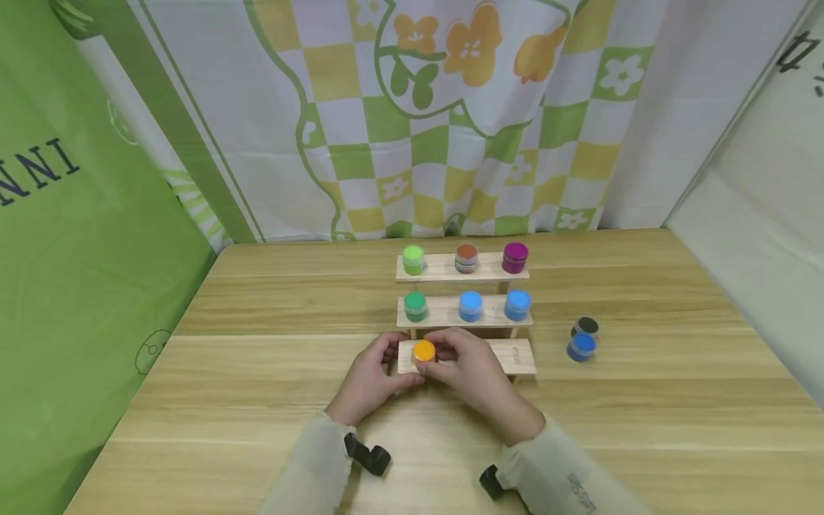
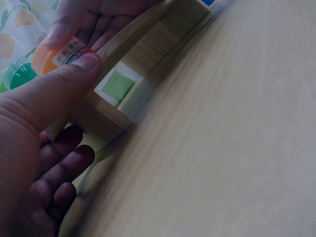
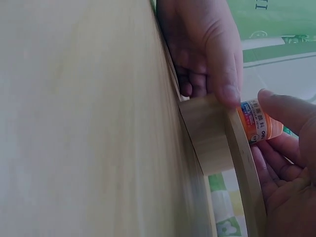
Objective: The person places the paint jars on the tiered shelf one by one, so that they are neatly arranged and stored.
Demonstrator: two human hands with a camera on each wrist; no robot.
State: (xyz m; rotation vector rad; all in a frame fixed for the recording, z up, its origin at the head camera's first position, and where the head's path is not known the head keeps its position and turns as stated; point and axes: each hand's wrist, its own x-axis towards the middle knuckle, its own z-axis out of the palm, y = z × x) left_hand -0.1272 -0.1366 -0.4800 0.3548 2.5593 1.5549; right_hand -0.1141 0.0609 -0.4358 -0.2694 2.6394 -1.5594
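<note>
An orange paint jar (image 1: 423,351) stands upright at the left end of the lowest step of a wooden tiered stand (image 1: 515,355). My right hand (image 1: 475,373) pinches this jar between thumb and fingers; its printed label shows in the right wrist view. The left hand (image 1: 372,373) holds the left end of the same step, thumb (image 2: 74,74) along the front edge and fingers curled at the side. On the middle step sit a dark green jar (image 1: 415,306) and two light blue jars (image 1: 470,306). Light green (image 1: 413,260), brown (image 1: 466,258) and purple (image 1: 515,257) jars line the top step.
To the right of the stand, a black jar (image 1: 585,328) and a dark blue jar (image 1: 582,347) stand close together on the wooden table (image 1: 270,307). A patterned curtain (image 1: 438,157) hangs behind the table's far edge. Green cloth (image 1: 90,286) covers the left side.
</note>
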